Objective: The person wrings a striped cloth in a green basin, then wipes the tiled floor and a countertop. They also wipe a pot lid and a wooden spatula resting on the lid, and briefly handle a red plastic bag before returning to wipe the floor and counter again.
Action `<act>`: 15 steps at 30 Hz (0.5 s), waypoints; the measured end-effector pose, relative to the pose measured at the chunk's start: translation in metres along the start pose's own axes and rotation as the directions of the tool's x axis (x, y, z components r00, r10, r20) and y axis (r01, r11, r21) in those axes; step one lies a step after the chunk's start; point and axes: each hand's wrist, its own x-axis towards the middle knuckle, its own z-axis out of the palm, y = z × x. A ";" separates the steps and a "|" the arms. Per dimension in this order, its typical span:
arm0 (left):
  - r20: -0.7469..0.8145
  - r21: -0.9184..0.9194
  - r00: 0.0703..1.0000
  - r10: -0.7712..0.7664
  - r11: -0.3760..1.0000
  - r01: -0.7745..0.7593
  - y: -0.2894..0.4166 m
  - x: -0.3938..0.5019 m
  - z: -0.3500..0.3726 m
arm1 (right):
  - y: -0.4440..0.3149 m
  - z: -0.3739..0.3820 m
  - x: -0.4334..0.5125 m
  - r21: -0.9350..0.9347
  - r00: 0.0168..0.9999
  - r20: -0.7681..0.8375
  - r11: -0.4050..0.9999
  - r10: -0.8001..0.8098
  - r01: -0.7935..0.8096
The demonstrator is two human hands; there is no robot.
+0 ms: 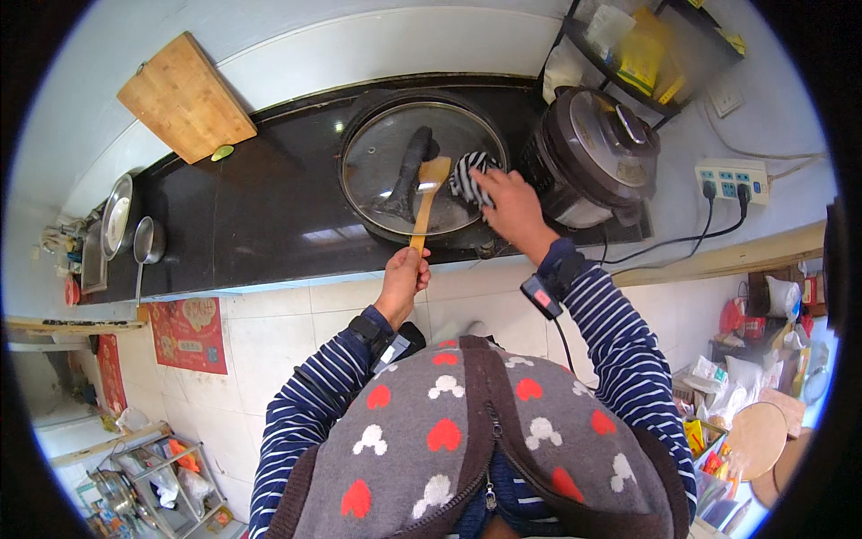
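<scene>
My left hand (402,279) grips the handle end of a wooden spatula (425,202), whose blade lies over a round glass lid (363,168). The lid has a metal rim and a long dark handle (409,168), and it covers a dark pan on the black countertop. Whether the spatula touches the glass is not plain. My right hand (515,209) holds a bunched black-and-white striped cloth (471,176) at the lid's right side. Part of the cloth is hidden under my fingers.
An electric pressure cooker (592,162) stands right of the lid, near a power strip (733,180) with two plugs and cords. A wooden cutting board (185,101) leans on the wall. At the left are a small saucepan (149,240) and a metal basin (117,215).
</scene>
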 end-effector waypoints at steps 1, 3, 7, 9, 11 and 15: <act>-0.008 0.008 1.000 0.014 1.000 -0.013 0.000 0.001 -0.002 | -0.007 0.001 -0.003 0.012 0.998 0.060 1.000 -0.003 0.003; -0.023 0.042 0.999 0.037 0.998 -0.036 0.000 0.002 -0.004 | -0.025 0.004 -0.011 0.063 0.969 0.108 0.975 -0.220 0.214; -0.044 0.060 0.998 0.041 0.997 -0.039 0.005 0.006 -0.004 | -0.050 0.007 -0.018 0.087 0.956 0.128 0.964 -0.263 0.253; -0.071 0.040 0.997 0.016 0.999 -0.013 0.009 0.009 0.000 | -0.047 0.004 -0.011 0.104 0.969 0.131 0.974 -0.212 0.199; -0.116 0.040 0.993 -0.011 0.999 0.016 0.015 0.012 0.003 | -0.044 0.001 -0.005 0.156 0.959 0.165 0.967 -0.229 0.204; -0.122 0.249 0.991 -0.055 0.965 0.084 0.030 0.003 -0.012 | -0.042 -0.001 -0.001 0.199 0.951 0.187 0.958 -0.246 0.209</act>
